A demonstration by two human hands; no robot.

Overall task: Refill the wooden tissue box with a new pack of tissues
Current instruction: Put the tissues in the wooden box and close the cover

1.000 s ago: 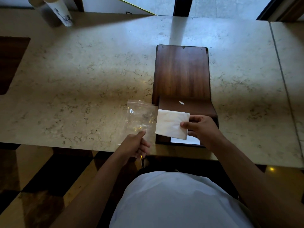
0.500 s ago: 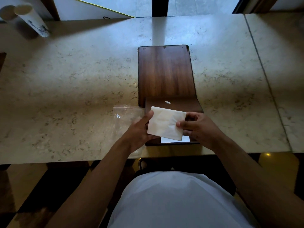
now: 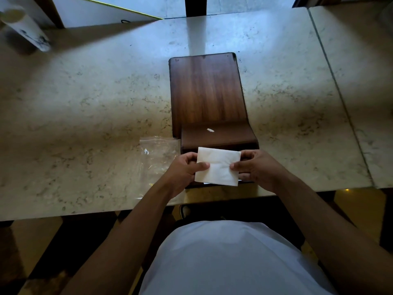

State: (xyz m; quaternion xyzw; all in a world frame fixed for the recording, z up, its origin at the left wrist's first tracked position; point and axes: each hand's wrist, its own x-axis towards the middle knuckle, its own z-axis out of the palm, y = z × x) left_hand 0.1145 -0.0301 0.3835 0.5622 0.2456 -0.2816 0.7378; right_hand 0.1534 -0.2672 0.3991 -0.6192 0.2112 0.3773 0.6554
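A white stack of tissues [image 3: 219, 167] is held level just above the near end of the dark wooden tissue box [image 3: 219, 136]. My left hand [image 3: 182, 169] pinches its left edge, thumb on top. My right hand [image 3: 255, 167] grips its right edge the same way. The box's flat wooden lid [image 3: 207, 88] lies open on the marble table, stretching away from me. A small white scrap [image 3: 210, 130] lies on the box's wood. The box's inside is hidden under the tissues and my hands.
An empty clear plastic wrapper [image 3: 158, 156] lies flat on the marble table [image 3: 85, 124] left of the box. A white cylinder [image 3: 23, 28] lies at the far left corner. A seam [image 3: 340, 92] divides the tabletop at the right. The near table edge runs just below my hands.
My left hand let go of the plastic wrapper and took hold of the left edge of the tissues. The stack, earlier tilted in my right hand alone, is now level between both hands.
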